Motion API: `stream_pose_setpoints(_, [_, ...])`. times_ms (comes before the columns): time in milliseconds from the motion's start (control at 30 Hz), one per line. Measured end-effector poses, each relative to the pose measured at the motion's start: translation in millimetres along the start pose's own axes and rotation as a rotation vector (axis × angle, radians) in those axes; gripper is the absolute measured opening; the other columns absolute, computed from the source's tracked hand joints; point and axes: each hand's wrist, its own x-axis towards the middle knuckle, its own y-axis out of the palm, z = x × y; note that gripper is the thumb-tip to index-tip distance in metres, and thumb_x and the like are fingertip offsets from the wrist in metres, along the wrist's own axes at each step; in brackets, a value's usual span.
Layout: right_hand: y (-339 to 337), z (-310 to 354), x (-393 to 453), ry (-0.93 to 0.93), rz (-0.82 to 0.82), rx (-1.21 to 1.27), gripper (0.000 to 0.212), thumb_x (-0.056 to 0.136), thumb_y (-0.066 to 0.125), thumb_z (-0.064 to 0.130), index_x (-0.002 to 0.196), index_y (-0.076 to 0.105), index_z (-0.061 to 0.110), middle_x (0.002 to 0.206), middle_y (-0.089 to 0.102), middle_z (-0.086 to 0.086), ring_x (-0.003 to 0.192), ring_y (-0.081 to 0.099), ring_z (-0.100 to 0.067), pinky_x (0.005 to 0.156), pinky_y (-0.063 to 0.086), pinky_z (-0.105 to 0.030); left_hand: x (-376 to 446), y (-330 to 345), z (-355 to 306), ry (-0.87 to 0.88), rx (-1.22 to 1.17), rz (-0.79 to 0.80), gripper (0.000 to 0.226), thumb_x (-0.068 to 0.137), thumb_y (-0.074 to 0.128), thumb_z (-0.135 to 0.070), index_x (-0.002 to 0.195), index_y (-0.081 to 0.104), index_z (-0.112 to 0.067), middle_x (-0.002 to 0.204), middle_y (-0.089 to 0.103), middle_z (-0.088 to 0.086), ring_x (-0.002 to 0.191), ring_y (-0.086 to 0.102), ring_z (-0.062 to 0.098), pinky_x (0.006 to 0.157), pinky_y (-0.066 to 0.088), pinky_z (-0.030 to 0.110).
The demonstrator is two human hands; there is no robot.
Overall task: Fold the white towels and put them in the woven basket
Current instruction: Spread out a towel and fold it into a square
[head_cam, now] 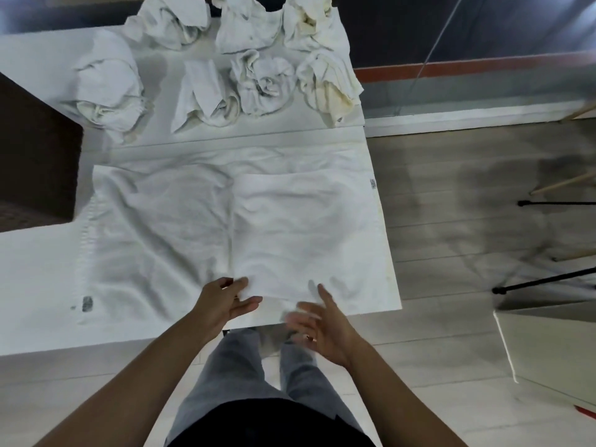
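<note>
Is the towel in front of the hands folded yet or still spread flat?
Partly folded: the towel has its right part doubled over, a straight edge down its middle.

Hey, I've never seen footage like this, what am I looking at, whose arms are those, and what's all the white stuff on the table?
This is one picture from a camera worn on a person's head, looking forward and down, so the arms coming in from the bottom are the wearer's own. There is no machine here, only two bare hands.

On the white table a white towel lies spread out, with its right part already folded over into a flap. The left hand pinches the near edge of that flap. The right hand is open and blurred, just off the table's near edge, holding nothing.

Farther back, seven crumpled towels wait in two rows. A dark shape at the left edge may be the basket, but I cannot tell.
</note>
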Motion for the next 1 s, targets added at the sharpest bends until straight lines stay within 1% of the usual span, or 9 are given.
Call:
stream_pose_setpoints(167, [-22, 17, 13, -0.352, -0.193, 0.523, 0.046, 0.088, 0.073, 0.042, 0.127, 0.068, 0.018, 0.124, 0.070, -0.017, 0.107, 0.069, -0.034, 0.095, 0.056, -0.046, -5, -10, -2, 0.032, 0.023, -0.023, 0.031, 0.095, 0.068, -0.011, 0.116, 0.056, 0.009, 0.095, 0.060, 0.018, 0.087, 0.075, 0.040, 0.069, 0.064, 0.035])
stream_pose_setpoints(267, [-33, 32, 9, -0.401, -0.390, 0.508, 0.027, 0.092, 0.075, 0.025, 0.111, 0.065, 0.008, 0.115, 0.068, -0.015, 0.097, 0.069, -0.033, 0.077, 0.059, -0.043, -7, -14, -6, 0.049, 0.044, -0.033, 0.030, 0.095, 0.068, -0.012, 0.115, 0.057, 0.007, 0.093, 0.061, 0.017, 0.085, 0.075, 0.038, 0.068, 0.064, 0.033])
stream_pose_setpoints(367, [-42, 40, 9, -0.407, -0.500, 0.463, 0.026, 0.093, 0.074, 0.017, 0.114, 0.062, 0.006, 0.098, 0.066, -0.009, 0.075, 0.062, -0.021, 0.057, 0.052, -0.030, -7, -15, -11, 0.080, 0.064, -0.066, 0.033, 0.094, 0.068, -0.013, 0.119, 0.056, 0.006, 0.104, 0.063, 0.022, 0.083, 0.075, 0.038, 0.064, 0.063, 0.032])
stream_pose_setpoints(500, [-56, 47, 7, -0.502, -0.622, 0.396, 0.017, 0.094, 0.072, 0.020, 0.102, 0.060, 0.010, 0.085, 0.061, -0.006, 0.066, 0.056, -0.015, 0.059, 0.049, -0.027, -10, -11, -12, 0.182, 0.146, -0.169, 0.032, 0.095, 0.067, -0.009, 0.124, 0.054, -0.007, 0.100, 0.070, 0.024, 0.073, 0.075, 0.038, 0.062, 0.064, 0.035])
stream_pose_setpoints(600, [-59, 58, -1, -0.684, -0.765, 0.251, 0.024, 0.092, 0.070, 0.016, 0.114, 0.060, 0.011, 0.084, 0.062, -0.007, 0.062, 0.055, -0.014, 0.060, 0.047, -0.026, -11, -9, -13, 0.272, 0.166, -0.179, 0.027, 0.096, 0.063, -0.005, 0.120, 0.060, -0.018, 0.097, 0.069, 0.022, 0.063, 0.073, 0.034, 0.058, 0.062, 0.034])
stream_pose_setpoints(733, [-44, 94, -14, -0.895, -0.746, 0.117, 0.029, 0.095, 0.064, 0.011, 0.122, 0.060, 0.021, 0.089, 0.060, -0.004, 0.064, 0.058, -0.017, 0.059, 0.051, -0.021, -5, -12, -26, 0.280, 0.064, -0.139, 0.014, 0.096, 0.061, -0.004, 0.102, 0.074, -0.007, 0.089, 0.066, 0.022, 0.066, 0.072, 0.033, 0.064, 0.063, 0.035])
stream_pose_setpoints(800, [-33, 120, -18, -0.949, -0.716, 0.109, 0.016, 0.096, 0.063, 0.011, 0.108, 0.064, 0.021, 0.090, 0.060, -0.003, 0.066, 0.057, -0.020, 0.055, 0.051, -0.019, 0, -11, -41, 0.263, -0.020, -0.113, 0.015, 0.096, 0.059, -0.004, 0.100, 0.073, -0.002, 0.086, 0.066, 0.019, 0.067, 0.071, 0.032, 0.064, 0.063, 0.034])
stream_pose_setpoints(900, [-16, 158, -18, -0.924, -0.639, 0.149, 0.014, 0.094, 0.066, 0.012, 0.083, 0.062, 0.020, 0.083, 0.064, -0.003, 0.059, 0.063, -0.016, 0.063, 0.049, -0.025, 13, -9, -72, 0.223, -0.161, -0.038, 0.022, 0.096, 0.050, -0.008, 0.101, 0.069, 0.001, 0.093, 0.072, 0.022, 0.068, 0.069, 0.029, 0.065, 0.061, 0.032])
stream_pose_setpoints(1000, [0, 189, -17, -0.885, -0.500, 0.206, 0.007, 0.095, 0.061, 0.016, 0.089, 0.062, 0.018, 0.088, 0.073, -0.006, 0.063, 0.068, -0.011, 0.067, 0.049, -0.022, 31, -2, -100, 0.249, -0.212, 0.054, 0.025, 0.093, 0.041, -0.007, 0.098, 0.065, -0.002, 0.106, 0.075, 0.021, 0.070, 0.066, 0.023, 0.069, 0.058, 0.029])
